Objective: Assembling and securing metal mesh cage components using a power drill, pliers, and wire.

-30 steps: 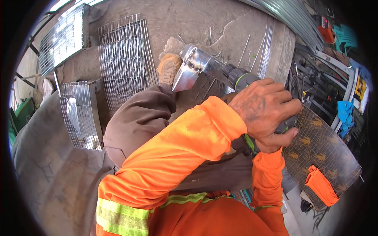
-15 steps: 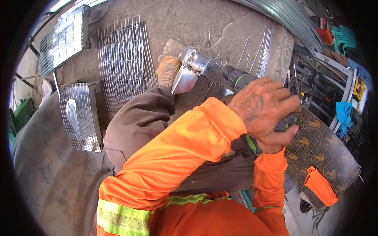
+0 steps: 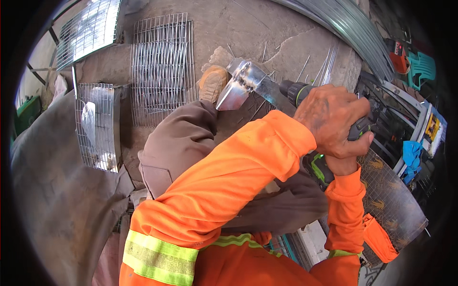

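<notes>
A black and green cordless drill (image 3: 322, 167) is held across the right of centre, its chuck (image 3: 289, 91) pointing left at a bent piece of sheet metal (image 3: 245, 78). Dark scorch marks show at the metal's bend, and its strip runs behind the chuck. My left hand (image 3: 329, 117) is closed over the top of the drill, its arm crossing in front of me. Beneath it, my right hand (image 3: 342, 164) is wrapped at the handle, its fingers mostly hidden. Whether a bit touches the metal cannot be seen. My tan boot (image 3: 213, 85) stands beside the metal piece.
Wire mesh panels (image 3: 161, 71) lie on the concrete at the left. Thin rods (image 3: 329, 64) are scattered ahead. Long corrugated metal sheets (image 3: 348, 28) curve along the far right. A patterned board (image 3: 398, 198) with an orange cloth (image 3: 379, 238) lies at the near right.
The view has shifted, so the floor things sit slightly farther right in the picture. Both hands stay on the drill, and more of the drill's rear end now shows past my left hand.
</notes>
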`<state>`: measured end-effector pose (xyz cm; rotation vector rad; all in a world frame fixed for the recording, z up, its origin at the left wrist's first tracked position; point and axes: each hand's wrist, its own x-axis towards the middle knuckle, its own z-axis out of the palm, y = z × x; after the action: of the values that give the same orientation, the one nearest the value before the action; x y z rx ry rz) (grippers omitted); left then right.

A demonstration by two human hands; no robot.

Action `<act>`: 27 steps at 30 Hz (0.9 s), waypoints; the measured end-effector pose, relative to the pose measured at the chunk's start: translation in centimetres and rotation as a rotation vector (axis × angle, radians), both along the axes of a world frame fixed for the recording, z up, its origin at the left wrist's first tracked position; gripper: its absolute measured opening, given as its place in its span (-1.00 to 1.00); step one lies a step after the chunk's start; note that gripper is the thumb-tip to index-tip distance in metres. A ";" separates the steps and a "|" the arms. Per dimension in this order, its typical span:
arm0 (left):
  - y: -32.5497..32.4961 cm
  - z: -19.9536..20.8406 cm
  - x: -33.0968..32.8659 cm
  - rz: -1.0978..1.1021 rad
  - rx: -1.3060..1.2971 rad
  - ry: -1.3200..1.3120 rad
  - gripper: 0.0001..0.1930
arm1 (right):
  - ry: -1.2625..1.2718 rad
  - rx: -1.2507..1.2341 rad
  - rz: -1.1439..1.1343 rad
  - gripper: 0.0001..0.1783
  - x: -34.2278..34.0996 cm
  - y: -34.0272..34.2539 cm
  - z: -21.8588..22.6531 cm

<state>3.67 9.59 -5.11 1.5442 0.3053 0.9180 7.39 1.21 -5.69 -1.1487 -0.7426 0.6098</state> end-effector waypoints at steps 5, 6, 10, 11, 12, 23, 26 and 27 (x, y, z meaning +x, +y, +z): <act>0.2 0.3 -0.1 -0.042 -0.007 0.018 -0.65 | -0.072 -0.220 0.044 -0.59 0.6 -1.3 0.8; 0.2 0.3 -0.1 -0.040 -0.007 0.021 -0.65 | -0.086 -0.266 0.050 -0.59 1.2 -1.7 1.0; 0.2 0.5 0.5 0.044 -0.077 0.050 -0.62 | -0.157 -0.459 0.071 -0.61 2.5 -2.7 1.2; 0.4 0.8 0.4 0.041 -0.092 0.074 -0.62 | -0.175 -0.503 0.082 -0.61 2.6 -3.5 2.0; 0.6 1.2 0.4 0.043 -0.095 0.073 -0.62 | -0.193 -0.552 0.089 -0.61 2.8 -4.4 2.6; 1.3 0.4 -0.6 -0.034 -0.046 0.006 -0.62 | -0.454 -1.101 0.156 -0.62 2.5 -5.2 5.3; 1.1 0.2 -0.6 -0.033 -0.025 -0.035 -0.66 | -0.508 -1.238 0.166 -0.62 2.2 -5.8 5.8; 1.2 0.2 -0.6 -0.034 -0.024 -0.034 -0.66 | -0.506 -1.237 0.166 -0.62 2.1 -5.8 5.7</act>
<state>3.02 10.76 -4.93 1.5064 0.2640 0.9096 9.53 -4.59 0.03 -2.4587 -0.8985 0.9754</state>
